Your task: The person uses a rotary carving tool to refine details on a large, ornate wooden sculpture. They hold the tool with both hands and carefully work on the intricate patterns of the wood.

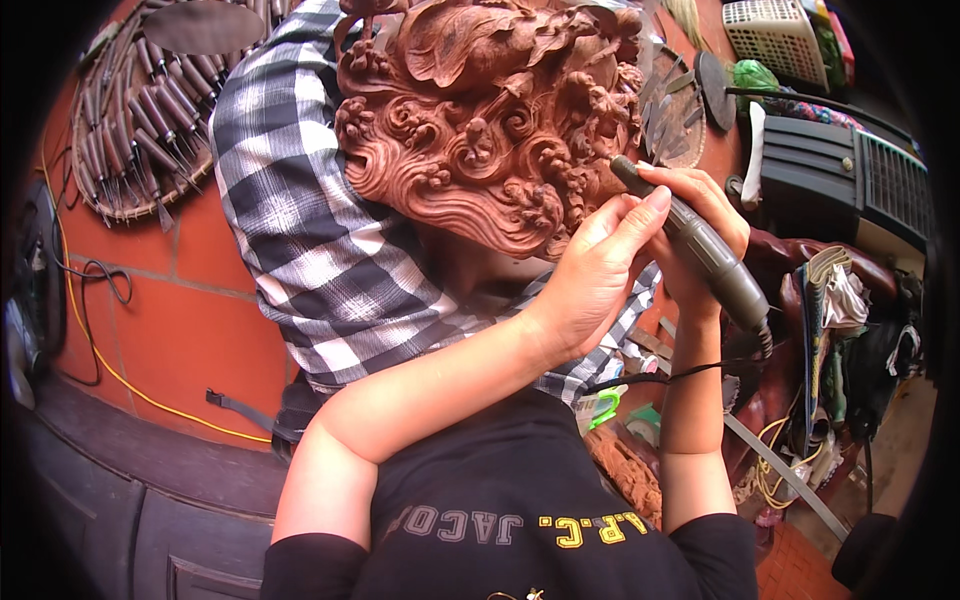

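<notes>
Right hand (700, 225) and left hand (600, 270) — both grips clenched around grey rotary tool (700, 245) at wood carving (480, 120).

We get one view only, head-worn fisheye, looking steeply down and close on our own forearms rising from the lower edge. Wood carving (490, 120) fills upper centre, red floor (190, 320) at left; rim is dark and bent.

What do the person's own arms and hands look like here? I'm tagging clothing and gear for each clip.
Both forearms are bare, and so are the left hand and right hand: no gloves, rings, watch or bands show. The short black sleeves of a black T-shirt with grey and yellow lettering on the chest end at the upper arms. No cables or straps are worn on either arm.
</notes>
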The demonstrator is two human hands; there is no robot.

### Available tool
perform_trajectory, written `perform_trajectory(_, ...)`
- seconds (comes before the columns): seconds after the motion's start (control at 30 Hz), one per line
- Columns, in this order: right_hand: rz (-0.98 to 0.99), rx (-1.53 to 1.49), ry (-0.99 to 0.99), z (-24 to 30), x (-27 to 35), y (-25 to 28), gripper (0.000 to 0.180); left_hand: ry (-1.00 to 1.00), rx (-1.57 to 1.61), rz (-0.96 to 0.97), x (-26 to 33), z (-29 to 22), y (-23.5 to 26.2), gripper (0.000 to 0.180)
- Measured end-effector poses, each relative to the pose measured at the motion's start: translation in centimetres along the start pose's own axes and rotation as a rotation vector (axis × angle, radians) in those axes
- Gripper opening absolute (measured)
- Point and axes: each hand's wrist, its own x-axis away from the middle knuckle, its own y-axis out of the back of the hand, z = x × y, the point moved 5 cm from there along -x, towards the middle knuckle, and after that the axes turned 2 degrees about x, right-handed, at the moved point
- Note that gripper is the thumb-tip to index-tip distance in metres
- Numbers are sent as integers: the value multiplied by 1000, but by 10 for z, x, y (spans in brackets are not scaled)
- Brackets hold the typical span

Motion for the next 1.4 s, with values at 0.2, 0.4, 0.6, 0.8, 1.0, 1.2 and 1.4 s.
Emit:
perform_trajectory(0.2,17,-259,-181,-35,-7,7,25,-81,-158,37,-20,1,-13,32)
perform_trajectory(0.4,37,-634,-337,-58,-18,1,25,-156,-223,51,-33,-4,-26,32)
perform_trajectory(0.6,75,-824,-399,-73,-18,-6,27,-185,-280,14,-37,-5,-24,33)
perform_trajectory(0.8,111,-853,-460,-81,-11,-13,27,-179,-309,-23,-38,0,-15,34)
perform_trajectory(1.0,84,-844,-427,-72,-21,-11,28,-222,-341,-20,-39,-8,-21,34)
perform_trajectory(1.2,131,-551,-274,-54,-24,-2,23,-215,-258,-8,-29,-3,-17,35)
perform_trajectory(1.4,184,-659,-389,-70,-22,1,26,-205,-275,-3,-38,3,-16,36)
